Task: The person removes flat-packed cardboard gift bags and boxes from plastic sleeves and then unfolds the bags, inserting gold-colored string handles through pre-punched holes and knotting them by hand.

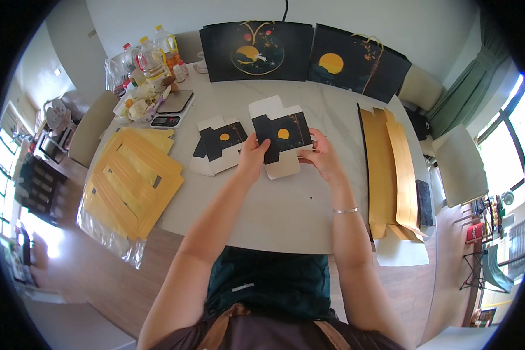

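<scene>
Between my two hands is a flat, unfolded carton [289, 131], black with a yellow moon and white flaps, raised over the table. My left hand [252, 156] pinches its left side, thumb on the printed face. My right hand [322, 155] grips the right edge, its fingers partly hidden by the card. Just left of it, flat on the table, lies a small stack of matching cartons [223, 140], their white flaps spread out.
Left are yellow cardboard pieces [135, 181] on plastic, a kitchen scale [170, 111], and oil bottles [153, 61]. Two black printed panels, a left one [216, 58] and a right one [356, 52], stand at the back. Long gold folded card [382, 175] lies on the white table [286, 221] at right.
</scene>
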The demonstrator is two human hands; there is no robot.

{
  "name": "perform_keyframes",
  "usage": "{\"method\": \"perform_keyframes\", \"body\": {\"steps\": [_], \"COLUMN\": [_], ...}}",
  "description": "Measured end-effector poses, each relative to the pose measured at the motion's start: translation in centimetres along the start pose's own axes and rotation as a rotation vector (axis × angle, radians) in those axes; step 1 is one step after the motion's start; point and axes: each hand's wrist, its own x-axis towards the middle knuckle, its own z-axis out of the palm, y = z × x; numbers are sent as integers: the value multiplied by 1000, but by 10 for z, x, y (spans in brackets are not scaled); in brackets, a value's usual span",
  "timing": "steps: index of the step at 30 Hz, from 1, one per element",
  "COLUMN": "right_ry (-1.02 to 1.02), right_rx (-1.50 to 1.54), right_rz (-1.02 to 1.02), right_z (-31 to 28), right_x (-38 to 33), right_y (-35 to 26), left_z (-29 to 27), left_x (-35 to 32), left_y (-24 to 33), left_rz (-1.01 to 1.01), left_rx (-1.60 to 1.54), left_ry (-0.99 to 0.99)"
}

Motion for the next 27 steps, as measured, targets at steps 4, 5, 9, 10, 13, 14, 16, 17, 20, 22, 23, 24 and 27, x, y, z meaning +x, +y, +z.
{"method": "perform_keyframes", "body": {"steps": [4,5,9,10,13,14,16,17,20,22,23,24,27], "right_ry": [37,55,85,81,180,229,252,263,247,124,62,75,156], "right_rx": [46,56,229,285,227,170,59,4,125,221,268,304,381], "right_rz": [-9,-20,-50,-41,-17,-9,0,5,-14,9,20,46,115], "right_z": [2,1,14,12,-5,-10,-13,-14,-6,-11,-13,-10,-5], "right_x": [6,8,-2,-4,3,7,13,15,13,9,7,3,-7], "right_y": [19,24,-3,-8,1,11,27,32,31,21,15,5,-15], "left_z": [5,5,-1,2,2,1,7,9,13,12,10,13,19], "left_x": [-6,-6,-5,-7,-6,-4,-8,-10,-13,-15,-16,-22,-37], "left_y": [3,3,8,10,5,1,-8,-11,-11,-3,2,12,37], "left_rz": [-50,-72,-84,-74,6,44,326,468,575,402,316,255,158], "left_rx": [-136,-183,-183,-146,-18,28,351,514,600,600,599,594,687], "left_ry": [-21,-26,-75,-60,-92,-113,19,88,161,142,132,83,-82]}}
